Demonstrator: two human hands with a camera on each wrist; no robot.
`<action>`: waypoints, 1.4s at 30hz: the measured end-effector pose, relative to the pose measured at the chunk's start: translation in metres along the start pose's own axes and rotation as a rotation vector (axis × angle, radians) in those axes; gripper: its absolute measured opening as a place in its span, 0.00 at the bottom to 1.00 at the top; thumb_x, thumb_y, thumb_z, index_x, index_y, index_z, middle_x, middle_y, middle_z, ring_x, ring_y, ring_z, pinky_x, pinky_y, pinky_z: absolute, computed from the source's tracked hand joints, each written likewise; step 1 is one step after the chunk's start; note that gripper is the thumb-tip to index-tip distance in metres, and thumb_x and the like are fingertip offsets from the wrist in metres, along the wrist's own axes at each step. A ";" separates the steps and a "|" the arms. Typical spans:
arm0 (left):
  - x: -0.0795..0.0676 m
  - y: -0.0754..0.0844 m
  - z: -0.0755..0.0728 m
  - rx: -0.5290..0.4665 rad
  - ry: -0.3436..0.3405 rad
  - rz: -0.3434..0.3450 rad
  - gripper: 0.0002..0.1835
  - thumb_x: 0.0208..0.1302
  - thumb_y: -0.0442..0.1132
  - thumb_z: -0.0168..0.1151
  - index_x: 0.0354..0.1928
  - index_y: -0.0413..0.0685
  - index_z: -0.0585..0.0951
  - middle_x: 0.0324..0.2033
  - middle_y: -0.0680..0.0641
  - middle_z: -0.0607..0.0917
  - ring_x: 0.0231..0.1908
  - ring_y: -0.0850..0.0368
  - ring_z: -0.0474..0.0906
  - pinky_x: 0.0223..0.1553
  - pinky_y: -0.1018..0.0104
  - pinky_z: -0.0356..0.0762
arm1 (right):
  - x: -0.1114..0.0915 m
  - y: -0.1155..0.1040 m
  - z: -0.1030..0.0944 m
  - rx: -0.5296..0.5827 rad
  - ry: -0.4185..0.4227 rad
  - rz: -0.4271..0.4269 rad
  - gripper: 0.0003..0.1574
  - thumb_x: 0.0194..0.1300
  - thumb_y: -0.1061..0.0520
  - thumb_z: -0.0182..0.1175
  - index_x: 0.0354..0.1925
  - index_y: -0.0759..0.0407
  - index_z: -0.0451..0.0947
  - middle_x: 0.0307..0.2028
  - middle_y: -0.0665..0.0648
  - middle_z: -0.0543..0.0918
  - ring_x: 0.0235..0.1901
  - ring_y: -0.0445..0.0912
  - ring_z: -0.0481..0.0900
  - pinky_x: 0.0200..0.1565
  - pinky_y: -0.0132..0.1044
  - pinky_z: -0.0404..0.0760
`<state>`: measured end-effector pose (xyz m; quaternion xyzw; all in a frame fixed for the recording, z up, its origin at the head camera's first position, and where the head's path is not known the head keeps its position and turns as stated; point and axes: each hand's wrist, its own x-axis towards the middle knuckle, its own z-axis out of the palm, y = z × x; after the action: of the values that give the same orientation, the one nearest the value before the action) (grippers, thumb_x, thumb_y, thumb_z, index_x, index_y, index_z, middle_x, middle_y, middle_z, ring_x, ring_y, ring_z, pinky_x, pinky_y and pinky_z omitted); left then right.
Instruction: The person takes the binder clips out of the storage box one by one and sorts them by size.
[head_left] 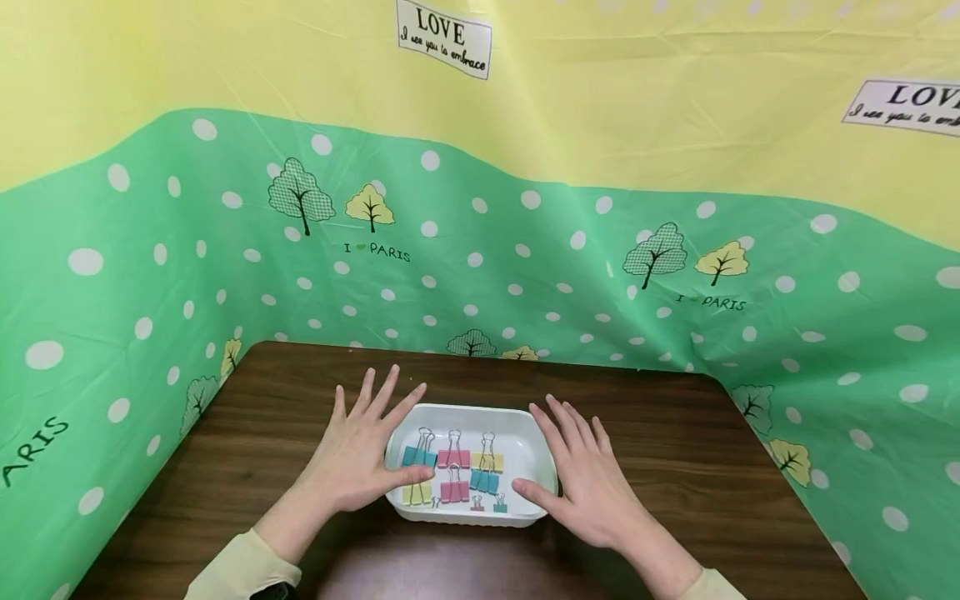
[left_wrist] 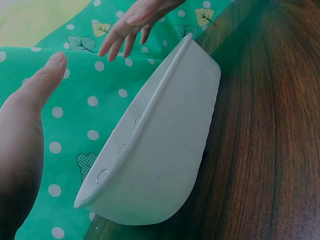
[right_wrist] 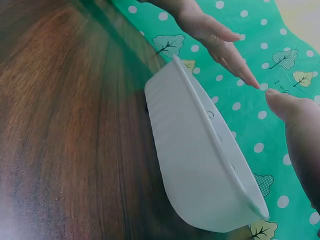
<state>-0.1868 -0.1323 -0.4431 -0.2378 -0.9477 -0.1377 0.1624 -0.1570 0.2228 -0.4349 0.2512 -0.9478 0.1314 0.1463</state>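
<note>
A white plastic tray (head_left: 525, 518) stands on the table, with several binder clips inside: a teal clip (head_left: 419, 456), a pink clip (head_left: 453, 492), a yellow clip (head_left: 417, 494) and others, plus tiny ones such as a small teal clip (head_left: 500, 507). My left hand (head_left: 360, 454) hovers over the tray's left end, fingers spread and straight, holding nothing. Over the right end is my right hand (head_left: 588, 483), also spread and free of any object. Both wrist views show the tray's outer wall (left_wrist: 160, 150) with wire handles just above the rim; the clip bodies are hidden there.
The dark wood table (head_left: 675, 467) extends around the tray on all sides. Behind and beside it hangs a green and yellow cloth (head_left: 487, 275) with white dots and printed trees. A dark band (head_left: 274, 592) shows at the left sleeve.
</note>
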 end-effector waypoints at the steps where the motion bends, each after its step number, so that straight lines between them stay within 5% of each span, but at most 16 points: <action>1: 0.000 0.000 0.000 0.002 -0.005 -0.006 0.59 0.55 0.84 0.60 0.86 0.72 0.53 0.84 0.43 0.47 0.80 0.30 0.40 0.68 0.17 0.41 | 0.001 0.000 0.000 0.021 -0.001 0.004 0.62 0.69 0.22 0.59 0.87 0.42 0.45 0.83 0.57 0.52 0.78 0.61 0.54 0.70 0.74 0.52; 21: -0.007 -0.009 0.011 -0.186 -0.007 -0.130 0.50 0.70 0.74 0.56 0.86 0.67 0.52 0.83 0.42 0.51 0.81 0.36 0.44 0.71 0.22 0.43 | 0.020 -0.015 0.007 0.367 0.025 0.063 0.55 0.72 0.31 0.64 0.84 0.44 0.52 0.81 0.51 0.57 0.77 0.52 0.60 0.69 0.63 0.68; 35: -0.007 -0.011 0.020 -0.359 0.010 -0.200 0.45 0.75 0.68 0.56 0.85 0.58 0.57 0.83 0.41 0.54 0.80 0.38 0.49 0.72 0.27 0.50 | 0.033 -0.020 0.016 0.532 0.019 0.124 0.50 0.73 0.36 0.67 0.82 0.49 0.59 0.77 0.55 0.65 0.73 0.57 0.67 0.67 0.64 0.70; 42: -0.009 -0.011 0.027 -0.418 0.033 -0.252 0.45 0.75 0.69 0.55 0.85 0.58 0.58 0.82 0.44 0.57 0.79 0.40 0.53 0.71 0.29 0.58 | 0.042 -0.016 0.027 0.676 0.024 0.188 0.42 0.73 0.47 0.69 0.77 0.58 0.65 0.71 0.61 0.72 0.70 0.61 0.71 0.66 0.62 0.72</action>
<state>-0.1916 -0.1363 -0.4725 -0.1438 -0.9180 -0.3538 0.1067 -0.1894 0.1828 -0.4429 0.1953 -0.8680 0.4534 0.0531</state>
